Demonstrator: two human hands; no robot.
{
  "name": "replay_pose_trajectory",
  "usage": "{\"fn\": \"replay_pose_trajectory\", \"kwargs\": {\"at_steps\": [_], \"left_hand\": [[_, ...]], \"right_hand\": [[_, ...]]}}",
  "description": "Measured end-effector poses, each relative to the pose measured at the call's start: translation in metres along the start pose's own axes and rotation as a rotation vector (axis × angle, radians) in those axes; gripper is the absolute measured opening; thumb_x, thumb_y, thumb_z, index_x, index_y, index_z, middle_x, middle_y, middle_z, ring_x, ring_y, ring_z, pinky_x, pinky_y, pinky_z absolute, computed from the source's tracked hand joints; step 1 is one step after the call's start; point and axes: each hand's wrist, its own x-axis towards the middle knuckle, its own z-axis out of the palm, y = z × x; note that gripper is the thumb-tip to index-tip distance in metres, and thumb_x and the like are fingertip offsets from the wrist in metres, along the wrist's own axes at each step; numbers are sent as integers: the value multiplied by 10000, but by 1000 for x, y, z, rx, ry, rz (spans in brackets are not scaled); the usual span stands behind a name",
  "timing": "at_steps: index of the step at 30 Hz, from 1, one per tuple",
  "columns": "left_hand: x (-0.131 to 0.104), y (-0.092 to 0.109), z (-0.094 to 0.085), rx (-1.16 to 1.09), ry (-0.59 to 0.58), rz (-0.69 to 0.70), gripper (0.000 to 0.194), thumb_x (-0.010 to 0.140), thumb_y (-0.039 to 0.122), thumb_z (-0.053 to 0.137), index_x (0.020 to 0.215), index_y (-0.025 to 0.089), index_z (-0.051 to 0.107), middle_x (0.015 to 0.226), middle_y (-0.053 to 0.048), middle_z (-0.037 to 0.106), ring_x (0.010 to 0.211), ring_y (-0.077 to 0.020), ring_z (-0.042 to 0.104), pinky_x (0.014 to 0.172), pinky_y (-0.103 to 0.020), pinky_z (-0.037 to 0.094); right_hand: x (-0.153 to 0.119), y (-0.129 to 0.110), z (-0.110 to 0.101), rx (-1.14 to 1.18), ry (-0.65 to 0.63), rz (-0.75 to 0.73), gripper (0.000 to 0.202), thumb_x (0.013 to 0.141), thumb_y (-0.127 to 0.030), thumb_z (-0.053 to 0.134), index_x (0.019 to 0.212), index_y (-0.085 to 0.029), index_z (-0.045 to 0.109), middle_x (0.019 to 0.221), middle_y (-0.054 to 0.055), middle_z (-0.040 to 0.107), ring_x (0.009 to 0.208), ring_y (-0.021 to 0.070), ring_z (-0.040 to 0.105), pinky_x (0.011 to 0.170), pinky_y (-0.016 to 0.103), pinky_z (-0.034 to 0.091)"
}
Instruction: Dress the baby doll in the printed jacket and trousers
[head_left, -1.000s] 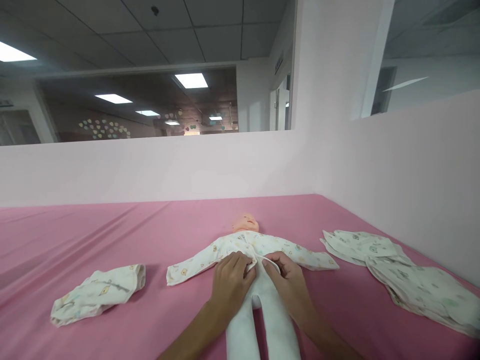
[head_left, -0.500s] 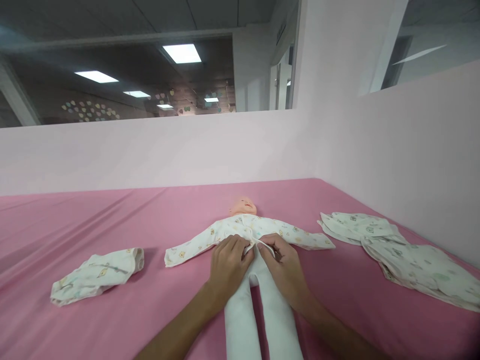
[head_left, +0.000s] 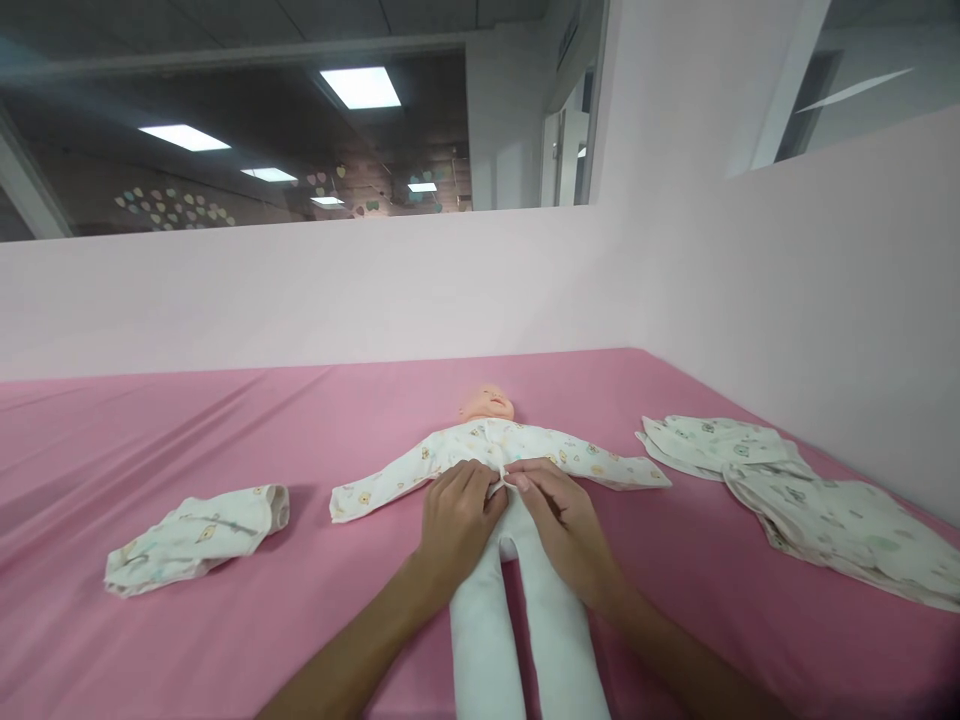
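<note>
A baby doll lies face up on the pink sheet, head away from me, bare white cloth legs toward me. It wears a white printed top with both sleeves spread out. My left hand and my right hand rest on the doll's waist. Their fingertips meet at the top's front hem, each pinching a thin white tie string.
A small bundled printed garment lies at the left. A larger pile of printed clothes lies at the right beside the pale pink wall. Another low pink wall closes the far side.
My hands have drawn closer together at the hem, fingertips now touching over the string. The camera has tilted down a little.
</note>
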Motion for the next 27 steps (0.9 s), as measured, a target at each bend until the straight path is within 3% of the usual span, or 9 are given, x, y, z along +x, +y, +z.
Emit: {"fn": "replay_pose_trajectory", "kwargs": {"at_steps": [4, 7, 10, 16, 22, 27], "left_hand": [[0, 0, 2, 15, 13, -11, 157, 840, 107, 549, 696, 166, 532, 622, 24, 512, 599, -121, 438, 579, -265, 299], [0, 0, 1, 10, -7, -5, 174, 857, 124, 552, 689, 163, 531, 620, 20, 515, 594, -123, 438, 572, -269, 293], [0, 1, 0, -10, -34, -1, 164, 881, 164, 565, 718, 158, 545, 638, 13, 533, 600, -126, 452, 570, -269, 294], [2, 2, -2, -116, -110, -57, 108, 896, 178, 544, 795, 164, 581, 698, 3, 588, 640, -129, 496, 598, -265, 315], [10, 4, -13, -353, -336, -295, 97, 811, 130, 509, 749, 181, 563, 708, 18, 590, 653, -121, 486, 627, -255, 351], [15, 5, -17, -527, -393, -439, 124, 820, 171, 473, 729, 189, 557, 708, 18, 585, 666, -126, 491, 626, -252, 364]], "right_hand": [[2, -1, -3, 87, -7, 65, 237, 946, -297, 477, 951, -248, 708, 1048, 23, 651, 1002, 156, 589, 931, 306, 462], [2, -1, -2, 118, -21, 148, 177, 908, -300, 536, 960, -257, 699, 1040, 14, 644, 891, 150, 599, 749, 280, 503], [2, -1, 1, 129, -7, 195, 133, 870, -312, 591, 957, -257, 675, 1004, 8, 635, 800, 142, 587, 583, 252, 460], [4, 0, 2, 109, 13, 207, 102, 853, -311, 615, 922, -237, 634, 926, 9, 637, 800, 145, 584, 634, 259, 466], [4, 6, 2, 38, 32, 112, 124, 860, -283, 597, 979, -249, 606, 922, -4, 617, 860, 144, 587, 755, 272, 485], [3, 9, 5, -136, 34, 28, 93, 869, -244, 556, 953, -259, 595, 927, -3, 587, 884, 151, 568, 734, 274, 467]]}}
